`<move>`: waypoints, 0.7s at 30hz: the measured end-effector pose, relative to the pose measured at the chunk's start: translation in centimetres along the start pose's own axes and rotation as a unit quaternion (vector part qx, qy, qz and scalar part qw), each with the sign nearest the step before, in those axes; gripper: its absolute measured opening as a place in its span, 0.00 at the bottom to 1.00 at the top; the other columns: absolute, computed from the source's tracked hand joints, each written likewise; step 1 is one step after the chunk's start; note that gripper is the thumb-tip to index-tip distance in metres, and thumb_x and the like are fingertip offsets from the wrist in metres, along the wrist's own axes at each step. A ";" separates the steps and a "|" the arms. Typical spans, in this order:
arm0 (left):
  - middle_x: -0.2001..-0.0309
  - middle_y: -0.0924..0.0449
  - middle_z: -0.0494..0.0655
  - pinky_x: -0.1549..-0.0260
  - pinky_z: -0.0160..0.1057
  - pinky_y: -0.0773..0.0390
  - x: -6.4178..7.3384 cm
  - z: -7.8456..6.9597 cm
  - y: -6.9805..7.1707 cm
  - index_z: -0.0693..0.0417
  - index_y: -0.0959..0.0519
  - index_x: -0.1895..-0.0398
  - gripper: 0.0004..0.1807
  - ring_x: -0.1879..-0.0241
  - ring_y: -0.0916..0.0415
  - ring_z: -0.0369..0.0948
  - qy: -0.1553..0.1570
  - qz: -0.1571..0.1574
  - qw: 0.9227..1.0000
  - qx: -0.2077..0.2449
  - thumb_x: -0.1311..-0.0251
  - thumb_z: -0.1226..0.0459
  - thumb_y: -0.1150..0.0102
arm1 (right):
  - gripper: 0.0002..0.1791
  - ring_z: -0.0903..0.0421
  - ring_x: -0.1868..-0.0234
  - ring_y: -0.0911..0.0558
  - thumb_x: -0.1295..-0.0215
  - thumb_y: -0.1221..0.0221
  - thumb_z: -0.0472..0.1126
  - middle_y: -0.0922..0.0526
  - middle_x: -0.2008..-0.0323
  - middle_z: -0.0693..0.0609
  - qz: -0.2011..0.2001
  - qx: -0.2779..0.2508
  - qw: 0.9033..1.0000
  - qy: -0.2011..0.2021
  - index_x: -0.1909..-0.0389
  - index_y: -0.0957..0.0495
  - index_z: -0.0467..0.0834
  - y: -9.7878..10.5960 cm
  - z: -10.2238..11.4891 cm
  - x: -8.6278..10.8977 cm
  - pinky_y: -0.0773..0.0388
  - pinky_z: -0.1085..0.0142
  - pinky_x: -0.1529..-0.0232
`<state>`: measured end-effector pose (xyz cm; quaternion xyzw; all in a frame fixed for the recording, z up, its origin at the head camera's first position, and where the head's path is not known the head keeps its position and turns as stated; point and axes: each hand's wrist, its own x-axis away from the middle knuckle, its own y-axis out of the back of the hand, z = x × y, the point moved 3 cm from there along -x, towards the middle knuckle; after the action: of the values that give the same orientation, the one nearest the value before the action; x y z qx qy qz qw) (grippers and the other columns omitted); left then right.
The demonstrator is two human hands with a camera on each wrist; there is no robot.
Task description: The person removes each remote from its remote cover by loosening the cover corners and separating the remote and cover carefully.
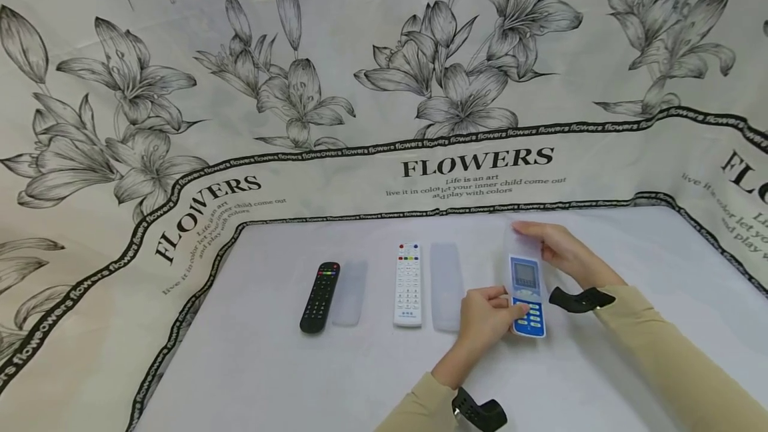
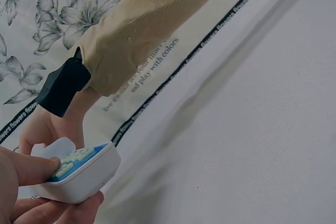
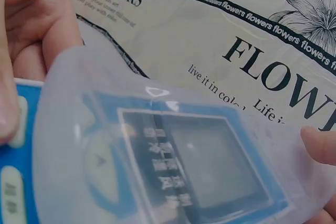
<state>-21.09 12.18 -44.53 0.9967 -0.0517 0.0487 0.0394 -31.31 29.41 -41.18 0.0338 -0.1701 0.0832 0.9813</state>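
Note:
My left hand (image 1: 486, 319) grips the lower end of a blue-and-white remote control (image 1: 533, 319), its thumb on the buttons and its fingers underneath. A translucent sleeve (image 3: 68, 129) covers the upper part of this remote, screen included, while the lower keys stick out bare. Up at the sleeve's far end, my right hand (image 1: 555, 249) pinches the film between thumb and fingers. In the left wrist view the remote (image 2: 86, 182) shows its thick white bottom end, tilted above the table.
Left of the hands lie a white remote (image 1: 408, 285) and a frosted sleeve (image 1: 446, 285) side by side. Farther left, a black remote (image 1: 320, 297) lies beside a smaller sleeve (image 1: 349, 293). A flower-print cloth (image 1: 336, 179) rises behind the white table (image 1: 270, 379).

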 end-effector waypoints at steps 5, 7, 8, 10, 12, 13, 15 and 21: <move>0.72 0.13 0.49 0.83 0.27 0.23 -0.3 -0.1 0.2 0.61 0.16 0.57 0.17 0.75 0.16 0.35 -0.012 -0.022 0.999 0.030 0.53 0.69 0.28 | 0.04 0.67 0.59 0.26 0.32 0.44 0.48 0.20 0.65 0.67 0.042 -0.069 0.997 -0.010 0.62 0.20 0.58 -0.5 -0.4 0.6 0.26 0.75 0.58; 0.73 0.13 0.49 0.85 0.26 0.26 -0.4 -0.2 0.4 0.61 0.16 0.58 0.16 0.76 0.17 0.35 -0.019 -0.031 0.999 0.040 0.53 0.69 0.28 | 0.08 0.67 0.63 0.22 0.31 0.44 0.46 0.18 0.68 0.64 0.053 -0.103 0.993 -0.015 0.70 0.20 0.58 -0.8 -0.7 1.0 0.24 0.75 0.60; 0.73 0.13 0.49 0.86 0.26 0.26 -0.5 -0.2 0.5 0.60 0.16 0.58 0.16 0.76 0.17 0.35 -0.023 -0.035 0.998 0.043 0.53 0.69 0.28 | 0.09 0.67 0.64 0.20 0.31 0.45 0.45 0.17 0.68 0.63 0.058 -0.114 0.992 -0.017 0.70 0.19 0.57 -0.9 -0.8 1.1 0.23 0.75 0.60; 0.74 0.13 0.50 0.86 0.27 0.26 -0.6 -0.3 0.6 0.60 0.16 0.58 0.16 0.77 0.17 0.36 -0.024 -0.042 0.998 0.046 0.53 0.70 0.29 | 0.10 0.67 0.64 0.19 0.30 0.46 0.45 0.16 0.68 0.62 0.063 -0.125 0.990 -0.016 0.71 0.19 0.57 -1.0 -1.1 1.4 0.21 0.74 0.60; 0.74 0.13 0.50 0.86 0.27 0.25 -0.6 -0.2 0.8 0.60 0.16 0.58 0.16 0.77 0.16 0.37 -0.021 -0.046 0.998 0.046 0.53 0.70 0.28 | 0.11 0.67 0.64 0.18 0.30 0.46 0.45 0.15 0.69 0.62 0.057 -0.126 0.990 -0.015 0.71 0.19 0.58 -1.0 -1.3 1.6 0.21 0.75 0.60; 0.74 0.13 0.50 0.86 0.28 0.25 -0.6 -0.2 0.8 0.60 0.16 0.58 0.16 0.77 0.16 0.37 -0.020 -0.046 0.998 0.045 0.54 0.70 0.28 | 0.11 0.67 0.65 0.19 0.30 0.45 0.45 0.15 0.69 0.62 0.049 -0.126 0.991 -0.015 0.71 0.18 0.58 -1.1 -1.4 1.7 0.21 0.75 0.60; 0.73 0.13 0.50 0.86 0.28 0.24 -0.6 -0.2 0.8 0.60 0.16 0.58 0.16 0.76 0.16 0.37 -0.018 -0.042 0.998 0.038 0.54 0.70 0.28 | 0.11 0.67 0.65 0.19 0.31 0.45 0.44 0.16 0.70 0.62 0.034 -0.125 0.991 -0.015 0.73 0.18 0.58 -0.9 -1.5 1.8 0.21 0.75 0.61; 0.73 0.13 0.49 0.84 0.27 0.24 -0.4 -0.2 0.5 0.60 0.16 0.57 0.16 0.75 0.16 0.36 -0.012 -0.030 0.999 0.026 0.53 0.68 0.28 | 0.15 0.68 0.68 0.21 0.31 0.45 0.42 0.16 0.72 0.64 0.012 -0.117 0.993 -0.024 0.75 0.16 0.59 -0.4 -1.5 2.0 0.22 0.77 0.64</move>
<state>-21.60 11.71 -44.38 0.9990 -0.0209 0.0365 0.0141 -28.92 29.42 -41.94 -0.0809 -0.2021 0.0733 0.9733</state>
